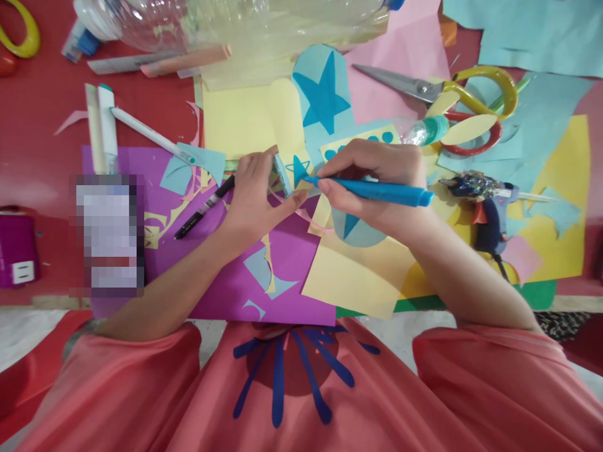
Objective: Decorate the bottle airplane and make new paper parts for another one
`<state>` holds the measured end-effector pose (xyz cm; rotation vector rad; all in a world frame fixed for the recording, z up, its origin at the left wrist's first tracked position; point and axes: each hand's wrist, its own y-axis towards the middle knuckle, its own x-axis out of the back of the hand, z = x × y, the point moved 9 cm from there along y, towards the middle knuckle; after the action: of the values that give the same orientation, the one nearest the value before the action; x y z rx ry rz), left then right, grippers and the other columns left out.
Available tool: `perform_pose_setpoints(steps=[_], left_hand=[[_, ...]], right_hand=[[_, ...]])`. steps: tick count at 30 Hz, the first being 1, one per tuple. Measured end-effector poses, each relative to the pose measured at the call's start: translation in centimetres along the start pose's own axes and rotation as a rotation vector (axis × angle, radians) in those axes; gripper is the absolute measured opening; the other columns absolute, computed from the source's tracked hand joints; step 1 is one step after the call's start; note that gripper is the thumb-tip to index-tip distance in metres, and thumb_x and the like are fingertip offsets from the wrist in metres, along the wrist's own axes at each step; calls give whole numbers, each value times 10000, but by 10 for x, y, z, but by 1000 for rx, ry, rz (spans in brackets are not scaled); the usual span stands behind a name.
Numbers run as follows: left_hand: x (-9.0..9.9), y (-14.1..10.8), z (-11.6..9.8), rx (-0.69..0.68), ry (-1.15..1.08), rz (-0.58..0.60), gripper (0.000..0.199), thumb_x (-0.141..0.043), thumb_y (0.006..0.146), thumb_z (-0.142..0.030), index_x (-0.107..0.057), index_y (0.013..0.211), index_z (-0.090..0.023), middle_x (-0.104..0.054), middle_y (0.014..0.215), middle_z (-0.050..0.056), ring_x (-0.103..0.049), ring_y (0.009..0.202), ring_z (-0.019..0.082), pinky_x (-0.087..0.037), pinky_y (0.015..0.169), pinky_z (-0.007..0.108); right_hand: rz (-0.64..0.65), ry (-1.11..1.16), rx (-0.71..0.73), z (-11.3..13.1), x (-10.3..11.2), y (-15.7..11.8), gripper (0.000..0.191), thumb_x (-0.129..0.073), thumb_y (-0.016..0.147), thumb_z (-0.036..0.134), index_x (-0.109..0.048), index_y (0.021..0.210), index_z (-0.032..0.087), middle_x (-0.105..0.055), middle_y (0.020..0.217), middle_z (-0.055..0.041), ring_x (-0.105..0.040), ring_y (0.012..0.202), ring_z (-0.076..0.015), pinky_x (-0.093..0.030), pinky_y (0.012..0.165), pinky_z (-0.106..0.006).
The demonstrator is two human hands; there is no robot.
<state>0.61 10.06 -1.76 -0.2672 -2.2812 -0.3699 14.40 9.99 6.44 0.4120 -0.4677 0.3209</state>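
Observation:
My right hand (372, 179) pinches a blue marker (381, 191), its tip on a small yellow card (305, 154) with a star outline part filled in blue. My left hand (254, 198) grips the left side of this card, thumb at the near edge and fingers at the far edge. A light blue strip (284, 177) shows along that side. Behind the card lies a light blue rounded paper with a dark blue star (325, 93). Partly under my right hand are a yellow strip with blue dots (387, 137) and another light blue rounded piece (365, 235).
Scissors (424, 88) and a glue gun (490, 213) lie to the right. Clear plastic bottles (188, 25) lie at the back. A black pen (202, 210) and paper scraps (259, 267) rest on purple paper (211, 289). White markers (107, 119) are at left.

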Motion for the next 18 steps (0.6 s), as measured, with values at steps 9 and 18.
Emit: perform_pose_setpoints(steps=[9, 18], left_hand=[[-3, 0, 1, -3, -25, -14, 642, -456, 818, -778, -457, 1190, -255, -583, 1105, 126, -526, 1109, 349, -451, 927, 538], [-2, 0, 1, -25, 7, -24, 639, -438, 834, -763, -436, 1224, -257, -590, 1130, 131, -534, 1122, 347, -452, 941, 529]], right_hand=[[12, -16, -26, -2, 1, 0, 182, -614, 774, 197, -547, 605, 206, -562, 570, 38, -458, 497, -78, -400, 501, -244], [-60, 24, -63, -9, 7, -2, 222, -654, 823, 307, -576, 637, 214, -574, 584, 41, -515, 521, -92, -457, 521, -250]])
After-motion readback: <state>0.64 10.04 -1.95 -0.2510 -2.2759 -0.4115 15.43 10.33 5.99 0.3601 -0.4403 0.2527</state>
